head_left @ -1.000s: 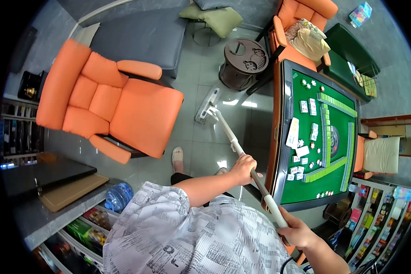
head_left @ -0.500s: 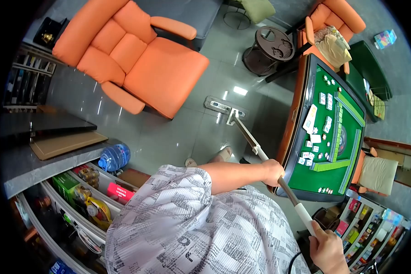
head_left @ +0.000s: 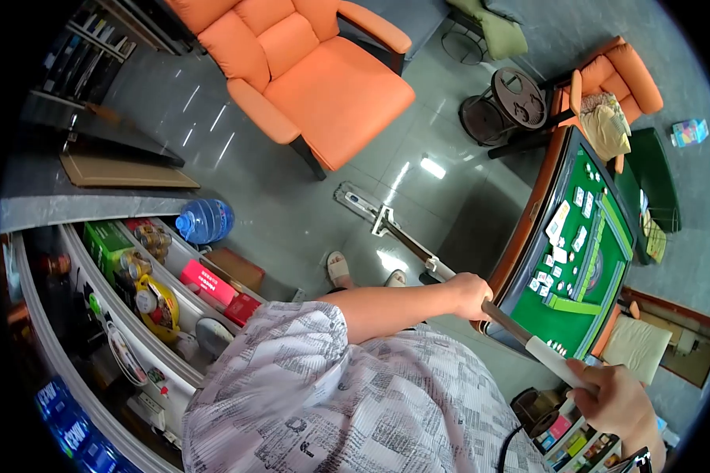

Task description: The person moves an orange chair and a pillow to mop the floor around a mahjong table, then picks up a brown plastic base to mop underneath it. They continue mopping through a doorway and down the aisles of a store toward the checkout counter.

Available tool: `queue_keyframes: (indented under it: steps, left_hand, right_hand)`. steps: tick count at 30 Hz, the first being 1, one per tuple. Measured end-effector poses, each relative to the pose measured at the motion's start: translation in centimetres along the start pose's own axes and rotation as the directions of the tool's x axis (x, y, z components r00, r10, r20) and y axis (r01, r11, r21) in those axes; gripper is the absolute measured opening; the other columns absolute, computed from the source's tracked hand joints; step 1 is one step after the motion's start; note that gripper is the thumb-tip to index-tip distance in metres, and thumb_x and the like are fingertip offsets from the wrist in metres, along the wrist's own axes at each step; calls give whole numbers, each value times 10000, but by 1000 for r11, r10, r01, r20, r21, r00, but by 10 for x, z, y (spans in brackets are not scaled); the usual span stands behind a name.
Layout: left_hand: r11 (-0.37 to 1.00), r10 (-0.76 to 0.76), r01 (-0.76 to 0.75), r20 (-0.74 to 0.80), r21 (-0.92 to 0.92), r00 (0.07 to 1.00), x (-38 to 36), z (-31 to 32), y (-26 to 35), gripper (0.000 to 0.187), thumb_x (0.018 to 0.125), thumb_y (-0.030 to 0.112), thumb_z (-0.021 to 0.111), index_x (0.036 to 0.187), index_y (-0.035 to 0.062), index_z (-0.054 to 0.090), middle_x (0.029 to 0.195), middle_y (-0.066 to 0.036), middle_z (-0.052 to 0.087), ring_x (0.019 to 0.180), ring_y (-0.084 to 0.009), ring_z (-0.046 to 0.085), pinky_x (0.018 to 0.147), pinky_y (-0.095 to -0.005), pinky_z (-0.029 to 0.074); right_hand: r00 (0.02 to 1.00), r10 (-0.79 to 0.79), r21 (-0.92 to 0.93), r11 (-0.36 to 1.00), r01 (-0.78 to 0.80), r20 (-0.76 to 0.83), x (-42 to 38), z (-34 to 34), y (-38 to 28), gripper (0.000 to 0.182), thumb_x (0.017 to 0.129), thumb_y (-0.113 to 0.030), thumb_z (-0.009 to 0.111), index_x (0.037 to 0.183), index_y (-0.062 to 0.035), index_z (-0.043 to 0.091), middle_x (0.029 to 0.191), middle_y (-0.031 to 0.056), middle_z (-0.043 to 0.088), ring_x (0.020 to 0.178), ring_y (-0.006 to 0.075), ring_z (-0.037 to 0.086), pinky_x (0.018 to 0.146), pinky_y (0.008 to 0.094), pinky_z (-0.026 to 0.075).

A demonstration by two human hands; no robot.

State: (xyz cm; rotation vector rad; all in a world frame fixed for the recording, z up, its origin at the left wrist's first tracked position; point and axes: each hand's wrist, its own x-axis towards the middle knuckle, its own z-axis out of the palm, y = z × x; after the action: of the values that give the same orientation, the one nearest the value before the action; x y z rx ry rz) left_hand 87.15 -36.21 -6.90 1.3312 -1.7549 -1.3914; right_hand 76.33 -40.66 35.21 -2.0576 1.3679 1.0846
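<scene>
A flat mop with a long handle [head_left: 551, 356] slants across the view. Its head [head_left: 358, 202] lies on the grey tiled floor [head_left: 292, 229], beyond my feet. Around the middle of the handle, my left hand [head_left: 472, 296] is closed, with that forearm reaching across in front of the patterned shirt [head_left: 418, 394]. My right hand [head_left: 611, 394] grips the white upper end at the lower right, its fingers wrapped round it.
An orange armchair [head_left: 335, 98] stands beyond the mop head. Right of the handle is a mahjong table [head_left: 528, 315] with tiles. A round side table [head_left: 519, 98] stands farther back. Left are open drawers [head_left: 118, 315] and a water bottle [head_left: 205, 221].
The view has turned, so the armchair and mahjong table appear farther right. The mop head has come nearer the armchair and my feet. My right hand has moved right with the handle's end.
</scene>
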Motion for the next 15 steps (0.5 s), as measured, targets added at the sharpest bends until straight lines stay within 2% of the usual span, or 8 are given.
queue_keyframes:
  steps: [3,6,7,10,11,12,15]
  left_hand:
    - [1000,-14,15,-44,23,999,2,2,4,498,776,611,830,803,118,768,806,-141,754,837,-370,742,792,-478,580]
    - [998,-56,55,-65,-22,996,11,9,14,486,787,554,854,726,96,706,748,-127,728,787,-375,723,733,-474,563]
    - [998,-61,60,-40,-37,997,16,14,14,504,775,574,857,760,86,732,752,-135,729,794,-376,724,735,-476,560]
    - [997,-81,81,-29,-17,996,18,23,25,516,763,589,858,801,83,762,775,-150,737,806,-379,727,748,-475,566]
    - [996,-90,90,-33,0,995,24,35,20,547,747,616,854,828,81,776,807,-161,746,824,-378,732,762,-470,572]
    - [995,-99,99,-34,8,995,25,40,19,557,742,625,852,832,81,778,814,-160,749,828,-375,733,765,-468,574]
    - [992,-125,125,-8,35,992,29,54,17,598,725,664,840,845,82,782,824,-155,752,826,-365,737,765,-464,575]
  right_hand:
    - [999,-51,51,997,51,7,6,4,24,469,830,-101,798,1290,-36,737,725,234,668,597,328,654,611,399,509]
    - [997,-77,78,994,75,25,15,6,51,471,849,-104,797,1306,-23,721,728,232,657,589,294,644,611,380,497]
    - [996,-63,118,991,56,57,16,8,60,476,870,-104,791,1329,-11,704,747,231,652,618,217,654,629,356,498]
    - [995,-86,237,969,70,58,24,28,106,473,889,-101,780,1344,-3,696,795,208,691,701,151,658,680,315,514]
    - [991,-128,288,951,115,27,28,40,123,467,900,-96,772,1348,9,691,853,172,724,773,115,647,735,274,517]
    - [994,-67,371,928,30,86,32,44,132,461,908,-89,769,1347,23,688,924,142,757,818,117,656,767,265,520]
    - [988,-79,371,928,25,131,40,52,147,459,920,-82,766,1347,57,675,994,143,779,857,120,664,787,272,528]
